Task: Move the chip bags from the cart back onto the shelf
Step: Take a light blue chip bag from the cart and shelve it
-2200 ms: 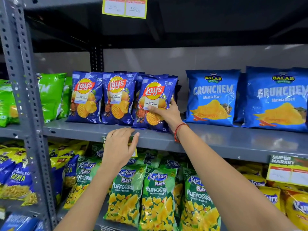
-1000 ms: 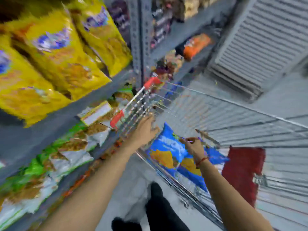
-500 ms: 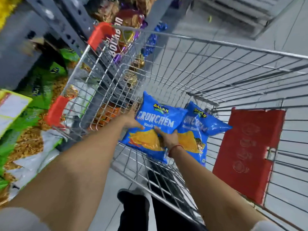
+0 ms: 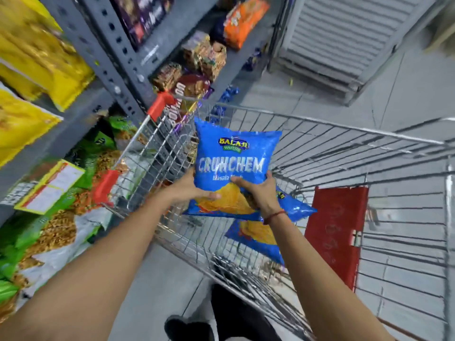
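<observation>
Head camera looks down past my two bare arms into the cart.

On the far left is the grey metal shelf (image 4: 103,57), with puffy yellow snack bags (image 4: 37,55) up high and green bags (image 4: 39,232) lower down. A yellow price tag (image 4: 49,188) hangs on the shelf edge.

Next comes my left hand (image 4: 189,188). It reaches out straight from a long arm and holds the lower left edge of the shiny blue Crunchem chip bag (image 4: 234,156), with the thumb on the front and the fingers tucked behind it. The bag stands up tall, lifted above the floor of the silver wire shopping cart (image 4: 344,134).

My right hand (image 4: 258,190), with a red thread on the wrist, presses the bag's lower right side, fingers spread flat over the picture of the chips. So both hands are squeezing one bag between them.

Under that bag lies a second blue chip bag (image 4: 258,239), flat on the cart floor. Further right is the cart's red plastic flap (image 4: 332,230).

I think I am at the pick-up step. Next I would need to lift the bag clear of the cart rim, turn left and up to the shelf, and stand it there. Then the other bag is still left to do.
</observation>
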